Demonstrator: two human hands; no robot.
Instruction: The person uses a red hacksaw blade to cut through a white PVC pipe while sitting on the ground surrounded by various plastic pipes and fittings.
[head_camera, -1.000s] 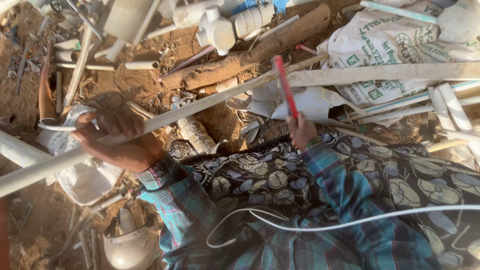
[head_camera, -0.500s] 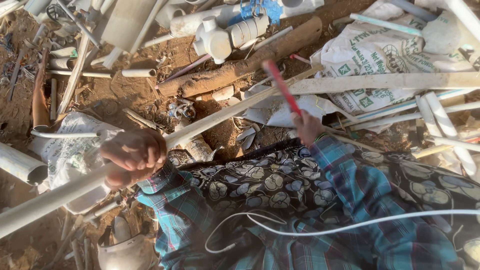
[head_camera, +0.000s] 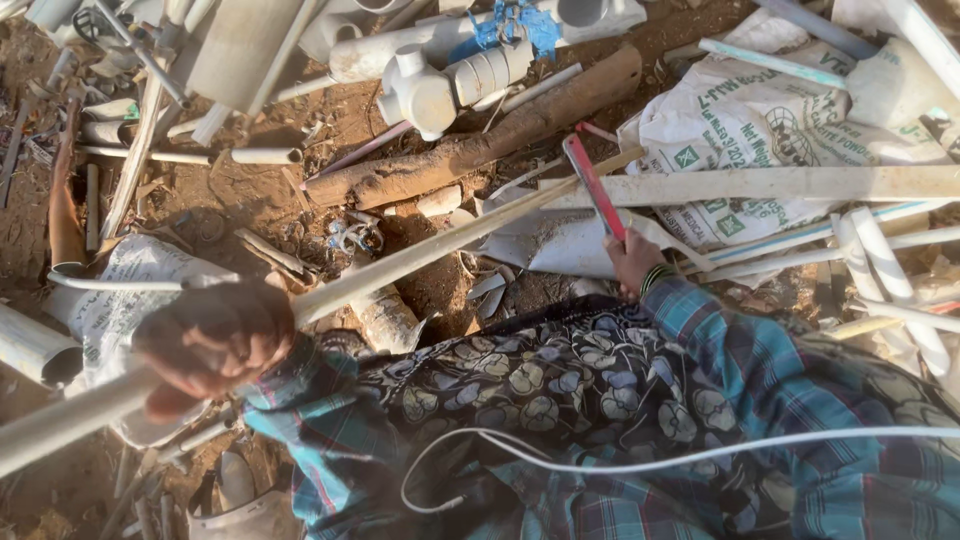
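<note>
Brown dirt ground (head_camera: 250, 190) holds white pipes (head_camera: 420, 50), brown log (head_camera: 480, 150), white printed sack (head_camera: 760, 120), broken bits everywhere.

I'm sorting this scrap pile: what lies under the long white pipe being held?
Under the long white pipe show brown dirt, a short pipe stub and white shards. The left hand covers whatever lies beneath its grip.

Head camera, looking steeply down from close above.

It faces past the person's plaid sleeves and patterned lap to the dirt ground (head_camera: 250, 190) littered with white pipes; only this one view exists, so nothing is shared.
</note>
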